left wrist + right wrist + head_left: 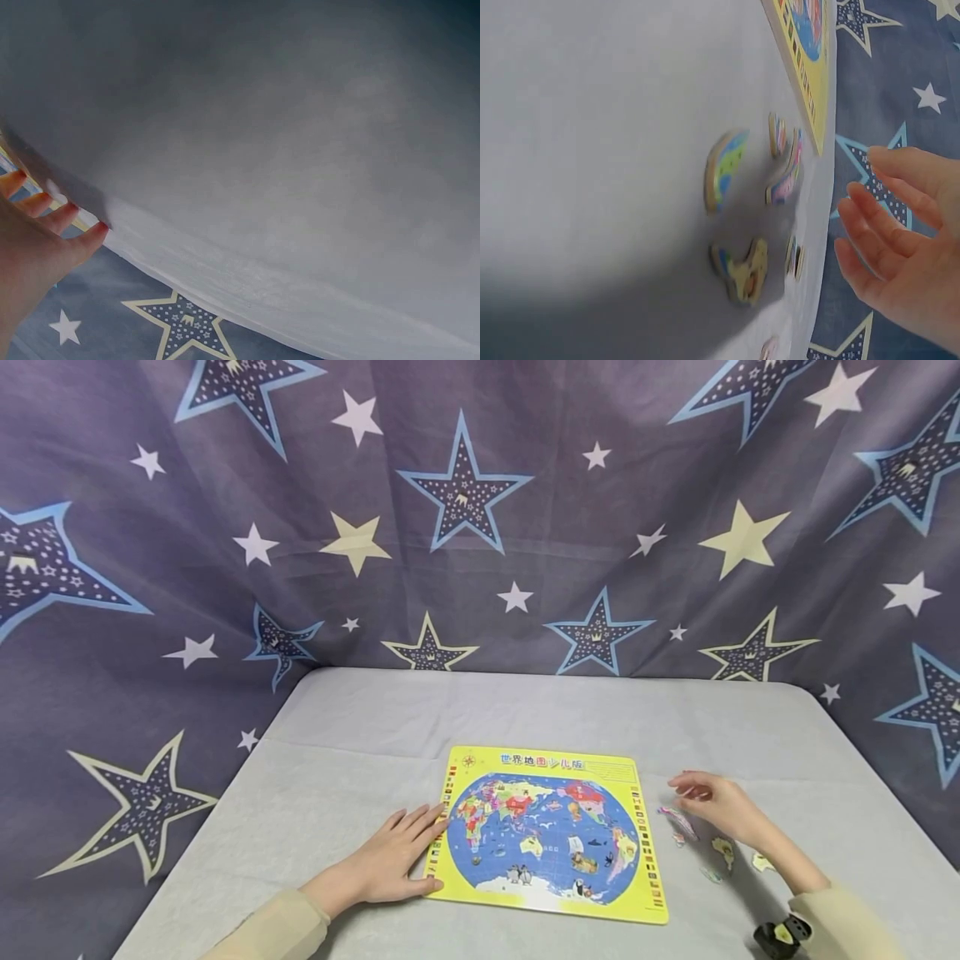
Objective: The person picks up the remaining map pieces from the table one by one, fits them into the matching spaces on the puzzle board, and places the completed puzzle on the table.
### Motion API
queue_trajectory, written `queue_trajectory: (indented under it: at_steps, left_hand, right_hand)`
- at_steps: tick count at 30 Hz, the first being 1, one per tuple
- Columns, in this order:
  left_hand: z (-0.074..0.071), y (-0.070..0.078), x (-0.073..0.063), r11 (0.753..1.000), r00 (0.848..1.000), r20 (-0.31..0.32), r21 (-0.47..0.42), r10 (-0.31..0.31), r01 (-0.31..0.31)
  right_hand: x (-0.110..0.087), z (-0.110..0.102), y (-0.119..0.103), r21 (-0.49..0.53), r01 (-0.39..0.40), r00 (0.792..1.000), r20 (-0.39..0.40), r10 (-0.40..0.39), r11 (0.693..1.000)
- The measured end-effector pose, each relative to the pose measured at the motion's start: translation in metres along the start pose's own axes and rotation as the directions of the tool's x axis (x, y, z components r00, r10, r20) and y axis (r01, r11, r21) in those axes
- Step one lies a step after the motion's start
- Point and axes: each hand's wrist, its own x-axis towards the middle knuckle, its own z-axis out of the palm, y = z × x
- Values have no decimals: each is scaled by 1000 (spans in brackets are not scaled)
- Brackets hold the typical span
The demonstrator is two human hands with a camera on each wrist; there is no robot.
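A yellow-bordered world map puzzle board [555, 906] lies flat on the table, its blue map showing coloured continents and animals. My left hand [393, 857] rests at the board's left edge with fingers extended. To the right of the board, my right hand [723, 807] hovers above loose puzzle pieces. Its fingers are loosely bent and apart, with nothing between them. Below it lie a curved pink piece [682, 823], a yellowish piece [723, 850] and a green-and-blue piece [726, 171]. A pale yellow-green piece [761, 862] is partly hidden by the right forearm.
A light grey cloth covers the table [360, 718]. Behind and around it hangs a dark curtain [525, 560] printed with stars. A black device [780, 937] is worn at the right wrist. Near the pink piece is a smaller piece [777, 133].
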Motion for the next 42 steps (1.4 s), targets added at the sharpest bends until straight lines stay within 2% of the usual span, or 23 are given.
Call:
queue_trajectory:
  at_steps: [9,24,42]
  left_hand:
    - [-2,1,1,1000,999,35,0,-11,11]
    - [-4,2,1,1000,999,43,-4,-20,20]
    - [-4,2,1,1000,999,38,9,-14,14]
  right_hand:
    - [-12,-12,15,-34,7,999,-44,-9,999]
    - [-29,-30,34,-96,25,992,-117,-37,995]
    - [-44,-39,55,-156,-76,996,-50,69,985]
